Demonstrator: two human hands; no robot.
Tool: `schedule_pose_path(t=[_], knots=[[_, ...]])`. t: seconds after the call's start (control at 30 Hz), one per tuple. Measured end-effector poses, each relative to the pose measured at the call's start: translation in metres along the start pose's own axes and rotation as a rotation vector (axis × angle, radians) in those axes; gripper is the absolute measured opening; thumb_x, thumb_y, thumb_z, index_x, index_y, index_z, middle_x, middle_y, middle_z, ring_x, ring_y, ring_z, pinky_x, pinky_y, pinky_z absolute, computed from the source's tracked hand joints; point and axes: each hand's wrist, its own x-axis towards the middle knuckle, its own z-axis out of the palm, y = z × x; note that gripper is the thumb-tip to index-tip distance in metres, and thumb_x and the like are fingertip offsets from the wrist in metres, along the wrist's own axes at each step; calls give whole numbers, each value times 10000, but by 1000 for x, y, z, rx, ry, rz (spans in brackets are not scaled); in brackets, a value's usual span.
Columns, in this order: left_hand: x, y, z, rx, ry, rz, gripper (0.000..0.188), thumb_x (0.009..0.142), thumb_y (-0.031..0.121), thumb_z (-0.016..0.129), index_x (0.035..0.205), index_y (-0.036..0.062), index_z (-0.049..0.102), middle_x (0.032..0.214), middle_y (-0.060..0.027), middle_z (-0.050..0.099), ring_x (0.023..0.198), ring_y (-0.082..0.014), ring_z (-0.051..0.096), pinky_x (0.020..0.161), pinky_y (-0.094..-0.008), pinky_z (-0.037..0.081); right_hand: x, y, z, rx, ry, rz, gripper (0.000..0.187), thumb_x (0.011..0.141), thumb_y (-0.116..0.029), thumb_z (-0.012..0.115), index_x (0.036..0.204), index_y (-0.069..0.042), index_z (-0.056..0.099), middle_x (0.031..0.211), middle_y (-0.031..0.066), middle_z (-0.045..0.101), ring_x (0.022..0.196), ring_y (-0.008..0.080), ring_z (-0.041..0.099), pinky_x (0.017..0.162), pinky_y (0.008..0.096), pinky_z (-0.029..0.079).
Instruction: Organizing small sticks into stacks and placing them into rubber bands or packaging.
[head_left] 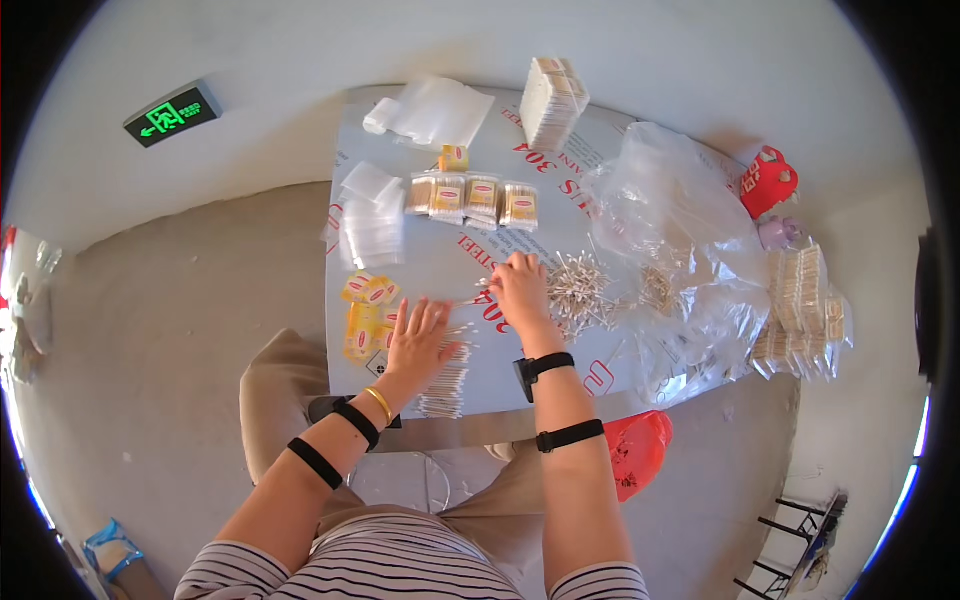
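My left hand point(418, 340) lies flat with its fingers spread, over the upper end of a neat row of cotton swabs point(442, 390) near the table's front edge. To its right, my right hand point(521, 293) has its fingers drawn together around cotton swabs point(485, 284), whose white tips poke out on the left. How many it holds is hidden. Just right of that hand is a loose heap of cotton swabs point(580, 295). Yellow paper labels point(362, 330) lie left of my left hand, partly beneath its edge.
Filled swab packs point(482, 200) stand in a row farther back, beside empty clear bags point(372, 225). A plastic sheet point(432, 112) and a tall stack of packs point(553, 103) are at the rear. A big clear bag point(690, 250) and more packs point(800, 310) occupy the right.
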Motion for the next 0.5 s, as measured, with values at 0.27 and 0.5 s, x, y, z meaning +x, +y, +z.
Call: schedule_pose_path(t=[0.27,0.5], knots=[[9,-8,-16,-62,223,132,752,985,464,491,1548,28,248,1616,-123,239,1514,-305,178,1234,-512,97,3,-28,14,306,79,-44,283,739,-109,795,988,-148,666,1050,53,584,1078,305,531,910,444,431],[47,-16,-6,167,84,221,743,1008,551,370,1566,75,251,1645,-91,209,1535,-227,134,1236,-507,45,-50,14,-6,398,198,116,264,777,-30,722,1015,-122,653,1028,82,606,1020,332,561,898,442,454]])
